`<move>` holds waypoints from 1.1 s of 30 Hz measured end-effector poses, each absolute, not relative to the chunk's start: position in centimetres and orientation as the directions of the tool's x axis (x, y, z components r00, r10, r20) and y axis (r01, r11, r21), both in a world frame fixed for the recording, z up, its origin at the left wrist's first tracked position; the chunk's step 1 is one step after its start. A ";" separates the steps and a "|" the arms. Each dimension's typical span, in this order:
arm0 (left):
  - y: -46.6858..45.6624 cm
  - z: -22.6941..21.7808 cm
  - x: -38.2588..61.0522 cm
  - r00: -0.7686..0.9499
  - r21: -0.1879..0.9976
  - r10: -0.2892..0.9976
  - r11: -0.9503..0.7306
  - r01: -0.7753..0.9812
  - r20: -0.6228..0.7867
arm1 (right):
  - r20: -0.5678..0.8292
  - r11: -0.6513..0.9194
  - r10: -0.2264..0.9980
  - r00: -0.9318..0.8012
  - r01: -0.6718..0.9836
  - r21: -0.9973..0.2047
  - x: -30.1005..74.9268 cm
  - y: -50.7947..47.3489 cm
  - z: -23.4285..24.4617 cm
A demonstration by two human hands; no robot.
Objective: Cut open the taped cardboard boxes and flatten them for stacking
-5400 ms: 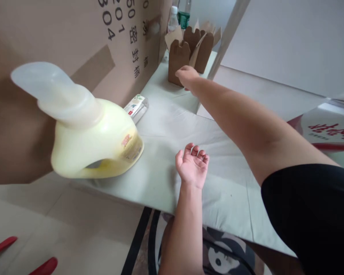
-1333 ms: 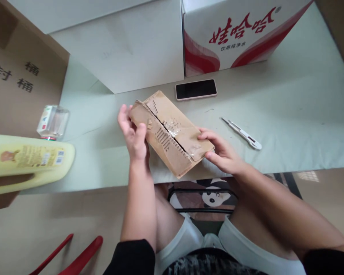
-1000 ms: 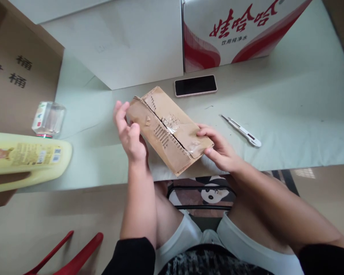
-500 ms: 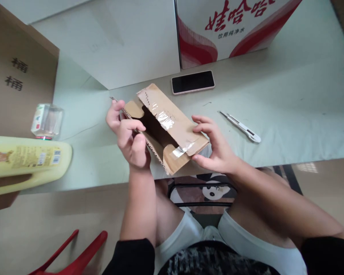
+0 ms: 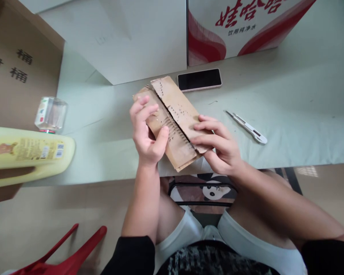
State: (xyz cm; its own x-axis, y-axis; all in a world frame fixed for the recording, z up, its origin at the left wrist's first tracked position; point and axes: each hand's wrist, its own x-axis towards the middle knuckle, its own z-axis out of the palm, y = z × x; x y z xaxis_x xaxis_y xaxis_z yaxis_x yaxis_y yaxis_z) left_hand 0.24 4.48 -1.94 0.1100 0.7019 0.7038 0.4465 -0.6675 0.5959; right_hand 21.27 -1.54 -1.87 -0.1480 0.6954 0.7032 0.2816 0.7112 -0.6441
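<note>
A small brown cardboard box (image 5: 181, 111) is between my two hands near the table's front edge. Its two top flaps lie folded down, with a narrow dark gap along the seam and torn perforation marks on both. My left hand (image 5: 148, 131) grips the left side, its thumb and fingertips resting on the left flap. At the lower right end, my right hand (image 5: 221, 143) holds the box, fingers on the right flap and thumb at the edge. To the right lies a white utility knife (image 5: 248, 128), touched by neither hand. Just behind the box is a phone (image 5: 200, 79), its screen dark.
A white carton (image 5: 126, 42) and a red-and-white carton (image 5: 235, 42) stand at the back. On the left are a large brown carton (image 5: 8, 91), a clear bottle (image 5: 53, 114) and a yellow jug (image 5: 31, 152). A red chair (image 5: 74, 258) is on the floor, lower left.
The box's left flap has folded down over the opening, hiding the inside. My left hand has moved right, from the raised flap's edge onto its surface. My right hand stays at the right end.
</note>
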 end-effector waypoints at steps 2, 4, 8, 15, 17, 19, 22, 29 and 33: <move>4.4 -1.9 0.1 0.085 0.609 0.720 -0.638 0.472 0.689 | 0.694 0.713 0.697 -0.182 0.285 -0.641 21.4 -1.6 -2.2; 3.8 -1.5 0.1 0.066 0.612 0.723 -0.627 0.482 0.688 | 0.679 0.703 0.708 -0.194 0.284 -0.652 21.6 -1.6 -2.4; 0.6 0.0 0.3 0.084 0.572 0.677 -0.676 0.464 0.731 | 0.650 0.675 0.735 -0.195 0.296 -0.675 22.1 -1.5 -2.8; -2.2 -0.4 1.2 0.210 0.477 0.625 -0.735 0.482 0.752 | 0.605 0.635 0.771 -0.199 0.318 -0.704 22.4 -1.7 -3.2; -1.6 -1.1 1.6 0.022 0.476 0.538 -0.764 0.436 0.843 | 0.646 0.658 0.747 -0.159 0.314 -0.684 22.1 -1.7 -3.3; -1.1 -1.4 2.1 -0.054 0.432 0.458 -0.786 0.443 0.887 | 0.674 0.671 0.731 -0.110 0.299 -0.678 21.6 -1.9 -3.4; -1.0 -1.6 2.9 -0.002 0.426 0.505 -0.726 0.540 0.863 | 0.626 0.616 0.777 -0.071 0.295 -0.731 20.9 -2.1 -3.4; -1.5 -1.4 3.7 -0.142 0.474 0.489 -0.666 0.576 0.860 | 0.614 0.572 0.789 0.014 0.347 -0.743 20.3 -2.2 -2.6; -2.0 -1.0 3.3 0.087 0.436 0.590 -0.680 0.589 0.803 | 0.662 0.637 0.748 -0.047 0.329 -0.697 20.4 -2.1 -2.8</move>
State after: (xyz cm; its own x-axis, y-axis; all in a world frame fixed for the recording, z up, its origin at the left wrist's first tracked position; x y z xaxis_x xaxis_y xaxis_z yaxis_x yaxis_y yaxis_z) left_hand 3.28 -1.99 -1.03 0.0868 0.5896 0.8030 0.5893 -0.6803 0.4358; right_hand 20.44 -2.08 -2.82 -0.0470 0.7484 0.6616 0.3292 0.6369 -0.6971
